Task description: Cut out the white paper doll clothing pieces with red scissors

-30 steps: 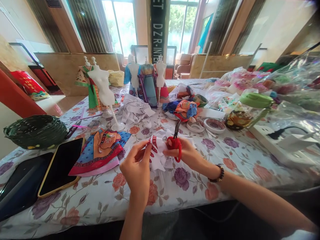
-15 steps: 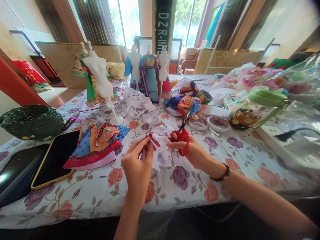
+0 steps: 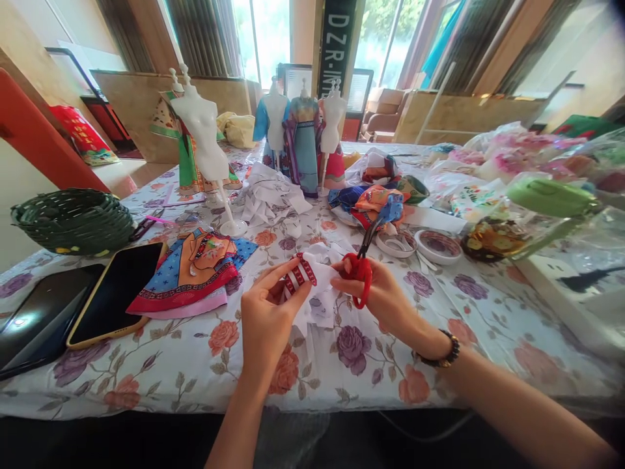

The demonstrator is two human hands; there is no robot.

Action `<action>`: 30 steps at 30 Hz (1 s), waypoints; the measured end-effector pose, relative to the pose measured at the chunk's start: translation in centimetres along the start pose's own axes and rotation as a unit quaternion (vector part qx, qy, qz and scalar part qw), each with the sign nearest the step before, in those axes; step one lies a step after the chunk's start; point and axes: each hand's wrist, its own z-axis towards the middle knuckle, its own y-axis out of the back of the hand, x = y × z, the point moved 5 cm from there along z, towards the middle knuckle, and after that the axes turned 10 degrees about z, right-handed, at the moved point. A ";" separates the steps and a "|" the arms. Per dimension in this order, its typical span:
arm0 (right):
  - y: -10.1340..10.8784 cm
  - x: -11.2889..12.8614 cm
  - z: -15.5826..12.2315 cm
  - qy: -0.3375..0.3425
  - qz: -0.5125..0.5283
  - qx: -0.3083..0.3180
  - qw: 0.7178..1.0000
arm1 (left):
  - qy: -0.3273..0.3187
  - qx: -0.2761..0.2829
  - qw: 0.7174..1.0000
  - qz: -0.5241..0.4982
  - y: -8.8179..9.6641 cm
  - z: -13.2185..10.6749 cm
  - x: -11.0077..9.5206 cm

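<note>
My left hand (image 3: 266, 312) pinches a small white fabric piece with a red patterned trim (image 3: 305, 273), holding it just above the flowered tablecloth (image 3: 195, 371). My right hand (image 3: 385, 296) has its fingers through the red handles of a pair of scissors (image 3: 360, 267), whose dark blades point up and away. That hand's fingertips also touch the white fabric. More white scraps (image 3: 322, 309) lie under both hands.
A blue-and-orange printed cloth (image 3: 195, 270) lies left of my hands, beside a phone (image 3: 114, 296) and a dark tablet (image 3: 34, 319). A green woven basket (image 3: 73, 221) sits far left. White doll mannequins (image 3: 205, 143), dressed figures (image 3: 303, 140), tape rolls (image 3: 437, 244) and plastic bags (image 3: 537, 163) crowd the back.
Both hands have stayed together on the fabric; my left fingers have turned the red trim more upward and the scissors tilted slightly right. The view has shifted a little.
</note>
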 end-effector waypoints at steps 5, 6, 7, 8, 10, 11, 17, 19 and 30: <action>0.3 0.1 0.1 0.052 -0.028 -0.013 0.998 | 0.050 0.012 0.998 -0.038 -0.2 0.0 0.0; 0.3 0.3 0.0 0.074 -0.034 -0.017 0.997 | 0.056 0.006 0.998 -0.041 -0.1 0.0 0.0; 0.3 0.6 -0.1 0.099 -0.038 -0.024 0.994 | 0.059 -0.003 0.997 -0.042 -0.1 0.0 0.0; 0.3 1.0 -0.3 0.125 -0.037 -0.034 0.991 | 0.059 -0.012 0.997 -0.042 0.0 0.0 0.0; 0.3 1.7 -0.6 0.166 -0.027 -0.051 0.984 | 0.058 -0.034 0.997 -0.046 0.1 0.2 0.0; 0.2 1.9 -0.8 0.175 -0.021 -0.052 0.983 | 0.056 -0.045 0.996 -0.048 0.2 0.2 0.0; -2.4 0.3 -1.2 -0.023 -0.007 0.215 0.976 | 0.044 -0.104 0.992 -0.061 0.7 0.4 0.5; -2.8 -0.8 -1.7 -0.111 0.013 0.286 0.952 | 0.042 -0.113 0.990 -0.072 0.9 0.3 0.5; -2.8 -1.9 -2.8 -0.234 -0.041 0.331 0.913 | 0.002 -0.160 0.980 -0.118 1.5 -0.2 0.5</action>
